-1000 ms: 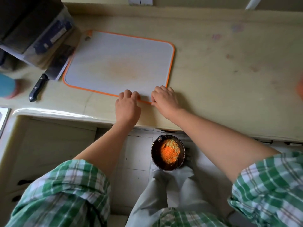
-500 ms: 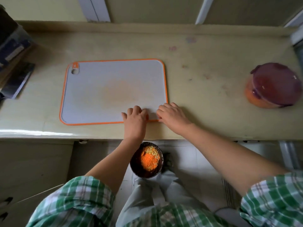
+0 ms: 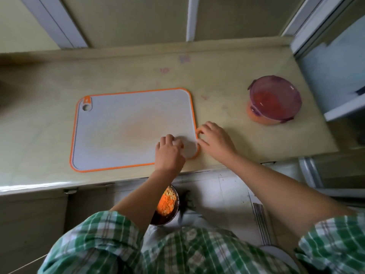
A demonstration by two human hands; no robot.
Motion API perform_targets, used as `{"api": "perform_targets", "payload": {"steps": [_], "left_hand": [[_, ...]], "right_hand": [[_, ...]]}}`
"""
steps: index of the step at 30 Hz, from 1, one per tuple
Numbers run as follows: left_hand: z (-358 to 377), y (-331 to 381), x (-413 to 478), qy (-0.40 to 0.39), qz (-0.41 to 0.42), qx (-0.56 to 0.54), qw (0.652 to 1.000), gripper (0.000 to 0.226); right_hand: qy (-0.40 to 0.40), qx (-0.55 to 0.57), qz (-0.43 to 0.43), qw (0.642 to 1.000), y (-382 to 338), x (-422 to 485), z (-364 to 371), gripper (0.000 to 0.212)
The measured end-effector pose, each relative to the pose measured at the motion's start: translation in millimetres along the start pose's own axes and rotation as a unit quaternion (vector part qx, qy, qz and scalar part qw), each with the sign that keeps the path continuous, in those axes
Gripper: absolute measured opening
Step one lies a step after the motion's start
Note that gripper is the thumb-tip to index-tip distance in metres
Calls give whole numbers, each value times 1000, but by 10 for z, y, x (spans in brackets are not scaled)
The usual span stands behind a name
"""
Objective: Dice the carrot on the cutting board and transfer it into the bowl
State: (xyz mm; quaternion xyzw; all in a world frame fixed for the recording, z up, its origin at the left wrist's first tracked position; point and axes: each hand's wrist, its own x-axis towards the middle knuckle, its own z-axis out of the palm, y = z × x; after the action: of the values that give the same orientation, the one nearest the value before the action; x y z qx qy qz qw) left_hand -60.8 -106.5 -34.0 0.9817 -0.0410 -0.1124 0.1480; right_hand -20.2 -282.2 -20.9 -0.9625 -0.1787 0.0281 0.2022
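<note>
Below the left forearm, the diced carrot (image 3: 166,203) is sitting in the bowl (image 3: 160,219). The left hand (image 3: 169,153) is pressing curled fingers on the near corner of the cutting board (image 3: 126,125), holding nothing; the right hand (image 3: 214,139) is pinching its edge. A lidded container (image 3: 275,99) is standing beyond the right hand.

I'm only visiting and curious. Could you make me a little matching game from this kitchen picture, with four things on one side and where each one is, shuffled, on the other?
Things
1. cutting board
2. bowl
3. lidded container
4. left hand

Places
A. far right on the counter
B. below the counter edge, diced carrot inside
C. on the board's near right corner
D. flat on the counter, left of middle

Pairs: 1-D, 2-B, 3-A, 4-C
</note>
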Motion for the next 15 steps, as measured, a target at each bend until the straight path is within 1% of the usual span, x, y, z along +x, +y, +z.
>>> {"api": "perform_targets", "payload": {"steps": [1, 2, 3, 4, 6, 8, 10, 12, 15], "left_hand": [[-30, 49, 58, -12, 0, 4, 1000, 43], [-55, 94, 116, -29, -3, 11, 1000, 51], [-78, 142, 170, -48, -7, 19, 999, 55], [-90, 183, 218, -65, -11, 27, 997, 57], [-101, 247, 299, -80, -19, 39, 996, 58], [-94, 295, 362, -83, -30, 42, 995, 57], [-82, 324, 407, -83, -45, 42, 995, 55], [-70, 334, 444, -73, -56, 44, 995, 52], [-61, 335, 484, -60, -59, 50, 995, 49]], "right_hand": [[65, -9, 30, 997, 117, 38, -111, 24], [110, -32, 66, 991, 249, 75, -230, 31], [136, -62, 106, 983, 385, 106, -355, 36], [145, -94, 150, 974, 522, 135, -467, 40], [137, -165, 234, 948, 784, 142, -611, 42], [121, -211, 281, 928, 1001, 117, -638, 40], [122, -228, 282, 924, 1125, 145, -617, 33], [117, -244, 262, 926, 1170, 202, -637, 29], [92, -212, 250, 940, 1159, 251, -701, 29]]}}
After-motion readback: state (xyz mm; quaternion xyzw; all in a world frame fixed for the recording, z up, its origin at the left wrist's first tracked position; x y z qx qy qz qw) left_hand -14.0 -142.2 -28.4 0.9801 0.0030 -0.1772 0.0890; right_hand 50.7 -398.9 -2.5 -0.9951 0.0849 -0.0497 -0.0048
